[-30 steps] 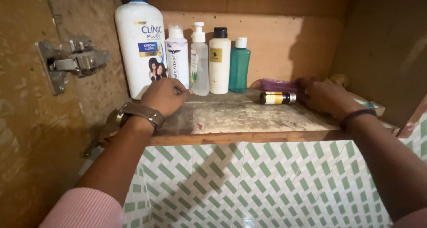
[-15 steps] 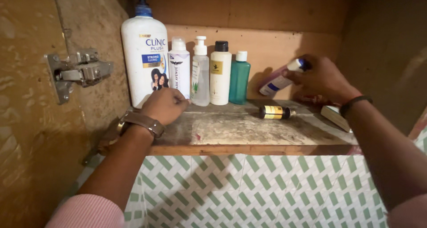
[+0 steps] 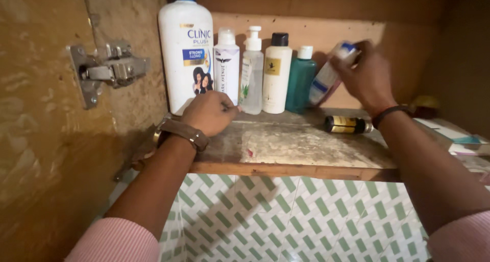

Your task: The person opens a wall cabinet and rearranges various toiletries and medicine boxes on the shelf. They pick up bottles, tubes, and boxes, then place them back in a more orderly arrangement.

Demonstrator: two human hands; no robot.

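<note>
We find the purple-and-white plastic bottle with a white cap [image 3: 326,78] held tilted just right of the teal plastic bottle [image 3: 300,80], off the worn wooden shelf [image 3: 286,139]. Our right hand [image 3: 365,75] wraps its fingers around the upper end. Our left hand [image 3: 209,113], fingers curled together, rests on the shelf left of the teal bottle. We judge it should be stood upright close beside the teal bottle. Half a second earlier it hung lower and further right.

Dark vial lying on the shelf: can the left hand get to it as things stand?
Probably yes. The left hand rests on the shelf, and the bare board between it and the vial looks free. The right hand is above, holding a tilted bottle.
</note>
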